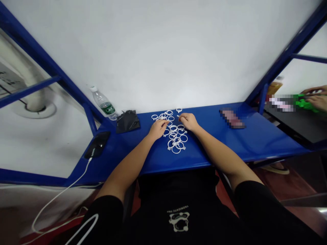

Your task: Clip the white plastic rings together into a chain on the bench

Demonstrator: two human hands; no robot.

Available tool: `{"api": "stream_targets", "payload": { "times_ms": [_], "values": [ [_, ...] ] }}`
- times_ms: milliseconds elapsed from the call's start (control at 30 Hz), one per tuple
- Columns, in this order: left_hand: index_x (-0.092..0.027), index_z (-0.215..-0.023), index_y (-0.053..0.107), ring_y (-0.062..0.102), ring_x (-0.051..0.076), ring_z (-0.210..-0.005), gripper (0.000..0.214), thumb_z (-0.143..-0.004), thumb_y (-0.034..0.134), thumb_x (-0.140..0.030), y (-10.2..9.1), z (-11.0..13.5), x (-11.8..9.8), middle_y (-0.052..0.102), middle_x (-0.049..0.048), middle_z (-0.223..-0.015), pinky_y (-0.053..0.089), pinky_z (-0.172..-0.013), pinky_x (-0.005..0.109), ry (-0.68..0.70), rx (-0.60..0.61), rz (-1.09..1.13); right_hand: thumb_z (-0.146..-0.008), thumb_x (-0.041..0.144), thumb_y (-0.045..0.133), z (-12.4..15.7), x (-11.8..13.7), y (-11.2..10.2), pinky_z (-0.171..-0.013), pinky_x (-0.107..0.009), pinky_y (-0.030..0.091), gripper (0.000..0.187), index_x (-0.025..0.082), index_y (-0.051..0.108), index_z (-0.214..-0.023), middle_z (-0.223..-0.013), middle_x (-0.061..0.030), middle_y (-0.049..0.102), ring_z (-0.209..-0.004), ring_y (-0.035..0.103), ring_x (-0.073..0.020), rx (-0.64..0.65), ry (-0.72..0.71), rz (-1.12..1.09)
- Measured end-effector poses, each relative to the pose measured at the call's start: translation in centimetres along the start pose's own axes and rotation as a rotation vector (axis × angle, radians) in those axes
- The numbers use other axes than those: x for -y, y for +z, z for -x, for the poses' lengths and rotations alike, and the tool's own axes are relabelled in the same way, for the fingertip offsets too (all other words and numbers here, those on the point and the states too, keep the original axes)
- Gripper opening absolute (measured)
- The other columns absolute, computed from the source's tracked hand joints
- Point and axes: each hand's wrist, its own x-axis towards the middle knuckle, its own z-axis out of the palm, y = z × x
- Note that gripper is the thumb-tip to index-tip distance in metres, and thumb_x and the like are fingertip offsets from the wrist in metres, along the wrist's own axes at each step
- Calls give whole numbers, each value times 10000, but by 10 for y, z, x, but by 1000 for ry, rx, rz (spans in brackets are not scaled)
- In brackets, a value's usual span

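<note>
Several white rings with small eyelets, like curtain rings, lie in a loose pile (pixel 176 149) on the blue tabletop (pixel 155 160). My left hand (pixel 157 129) is closed in a pinch over the left side of the pile, its fingertips beside a white ring (pixel 170 118); what they hold, if anything, I cannot make out. To the right of the pile, my right hand (pixel 188 121) pinches a small white piece (pixel 178 116) that sticks out past the fingertips. One ring (pixel 179 110) lies apart near the wall.
At the back left stand a water bottle (pixel 103 103) and a black plastic bag (pixel 128 121). A black device (pixel 97 144) with a white cable (pixel 85 167) lies at the left. A blurred-out phone-like object (pixel 233 118) rests at the right. Another person's hands (pixel 318 98) work at a neighbouring table.
</note>
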Motion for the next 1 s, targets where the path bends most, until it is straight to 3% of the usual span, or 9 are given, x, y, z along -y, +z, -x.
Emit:
{"api": "stream_targets", "payload": {
  "times_ms": [100, 267, 467, 600, 733, 867, 1000],
  "values": [
    [-209, -1096, 799, 714, 209, -987, 217, -972, 630, -151, 4, -1, 6, 790, 59, -1081, 565, -980, 372, 15, 128, -28, -869, 133, 464, 2, 5, -1, -818, -291, 509, 294, 202, 741, -796, -862, -52, 784, -817, 708, -213, 9, -26, -23],
    [-219, -1118, 804, 698, 216, -963, 211, -949, 685, -173, 9, -1, 8, 773, 68, -1082, 562, -960, 375, 2, 160, -61, -861, 120, 471, 8, 13, -4, -770, -287, 521, 402, 183, 730, -1163, -887, -31, 804, -729, 697, -196, 98, -115, -117],
    [-239, -1026, 820, 681, 233, -971, 187, -1003, 635, -235, 9, 0, 8, 727, 62, -979, 552, -907, 369, 7, 179, -125, -869, 183, 492, 14, 22, -8, -905, -309, 552, 297, 206, 787, -893, -1006, -56, 821, -941, 762, -219, 160, -267, -174],
    [-244, -1045, 821, 678, 225, -936, 213, -1029, 614, -293, 6, 1, 5, 720, 59, -967, 549, -877, 354, -8, 208, -118, -886, 188, 501, 7, 11, -6, -915, -329, 560, 330, 200, 807, -1009, -1003, -62, 817, -928, 750, -227, 49, -162, -67],
    [-242, -1037, 827, 678, 218, -927, 239, -1039, 597, -308, 3, 3, 1, 713, 63, -966, 550, -888, 353, 16, 232, -106, -895, 159, 506, -19, -20, -1, -1054, -384, 547, 400, 187, 787, -1179, -1209, -88, 794, -1116, 727, -259, -18, -33, 55],
    [-231, -1129, 824, 686, 219, -967, 250, -994, 614, -222, 2, 4, -2, 717, 75, -1032, 559, -930, 358, 6, 239, -114, -862, 81, 527, -49, -48, 3, -1185, -390, 487, 546, 205, 734, -1352, -1456, -67, 698, -1338, 649, -249, 157, 56, 183],
    [-235, -1151, 826, 690, 208, -1002, 296, -977, 598, -161, 1, 4, -5, 725, 73, -1091, 558, -971, 343, 3, 279, -112, -923, 107, 522, -57, -55, 6, -1216, -386, 457, 602, 228, 637, -1501, -1567, -57, 614, -1415, 603, -259, 276, 101, 309]
  ]
}}
